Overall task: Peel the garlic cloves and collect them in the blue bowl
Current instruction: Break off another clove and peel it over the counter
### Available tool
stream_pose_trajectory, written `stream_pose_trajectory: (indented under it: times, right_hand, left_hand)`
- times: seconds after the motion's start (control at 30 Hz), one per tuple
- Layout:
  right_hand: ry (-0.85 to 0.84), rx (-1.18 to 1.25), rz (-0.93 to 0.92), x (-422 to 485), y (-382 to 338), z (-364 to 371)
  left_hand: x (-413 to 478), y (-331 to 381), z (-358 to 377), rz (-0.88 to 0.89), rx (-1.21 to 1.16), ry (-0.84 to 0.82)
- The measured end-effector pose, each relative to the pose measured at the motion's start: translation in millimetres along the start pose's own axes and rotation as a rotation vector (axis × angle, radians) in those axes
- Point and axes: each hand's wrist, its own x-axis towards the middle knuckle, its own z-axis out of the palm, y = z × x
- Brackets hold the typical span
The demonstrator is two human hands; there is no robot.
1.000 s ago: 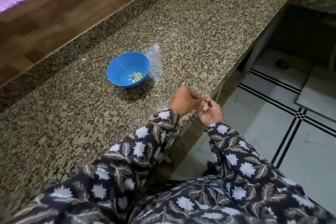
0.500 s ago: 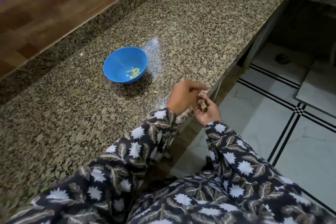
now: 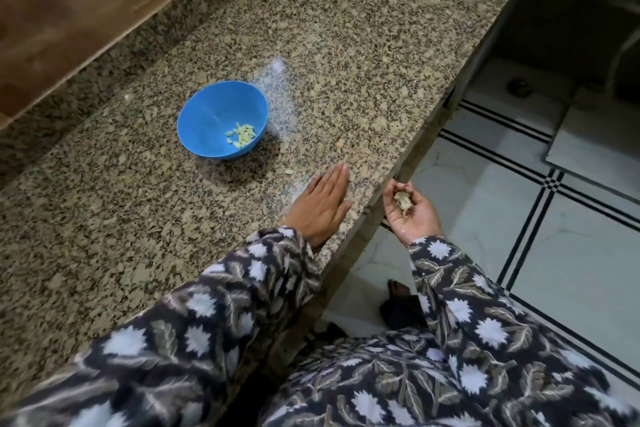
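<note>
The blue bowl (image 3: pixel 214 114) stands on the granite counter (image 3: pixel 346 45) and holds several peeled pale cloves (image 3: pixel 241 134). My left hand (image 3: pixel 320 205) lies flat on the counter near its front edge, fingers straight and together, to the right of and nearer than the bowl. My right hand (image 3: pixel 412 211) is cupped palm-up just off the counter's edge, its fingers curled around a small heap of garlic and papery skins (image 3: pixel 401 199). A small scrap of skin (image 3: pixel 289 171) lies on the counter just beyond my left fingertips.
A wooden panel (image 3: pixel 69 3) rises behind the counter at the upper left. The counter's front edge (image 3: pixel 398 163) runs diagonally. Beyond it is white tiled floor (image 3: pixel 571 253) with black lines, and a dark opening (image 3: pixel 571 10) at the upper right.
My hands were together at the counter's edge, working on the garlic. They have parted: the left hand opened and went flat onto the counter, and the right hand stays cupped with the garlic.
</note>
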Motion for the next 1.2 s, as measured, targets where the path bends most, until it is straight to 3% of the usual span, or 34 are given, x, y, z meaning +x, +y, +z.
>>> stream_pose_trajectory:
  times: [0.2,0.33,0.6,0.83,0.93,1.0,1.07,1.13,1.2]
  right_hand:
    - [0.018,-0.084,-0.02,6,5,5]
    - [0.009,-0.098,0.007,10,12,12]
    - [-0.067,-0.206,0.154,11,46,43]
    - [-0.099,-0.365,0.296,33,48,78]
    - [-0.092,-0.451,0.36,43,36,87]
    - [-0.097,-0.517,0.429,49,32,86]
    - [-0.094,-0.613,0.513,54,36,82]
    - [-0.091,-0.715,0.613,54,49,78]
    - [-0.084,-0.777,0.744,46,67,72]
  left_hand:
    - [54,18,-13,0.115,-0.154,0.076]
    - [22,7,1,0.221,-0.189,0.235]
    - [-48,-1,3,0.292,-0.058,0.351]
    - [-29,26,-8,-0.151,-0.046,0.351]
    - [-17,27,-24,-0.596,-0.116,0.29]
    - [-16,18,-31,-0.97,-0.468,0.374]
    - [-29,7,-36,-1.258,-1.084,0.607]
    - [-57,5,-35,-1.389,-1.679,0.789]
    - [-89,15,-30,-1.357,-2.234,1.089]
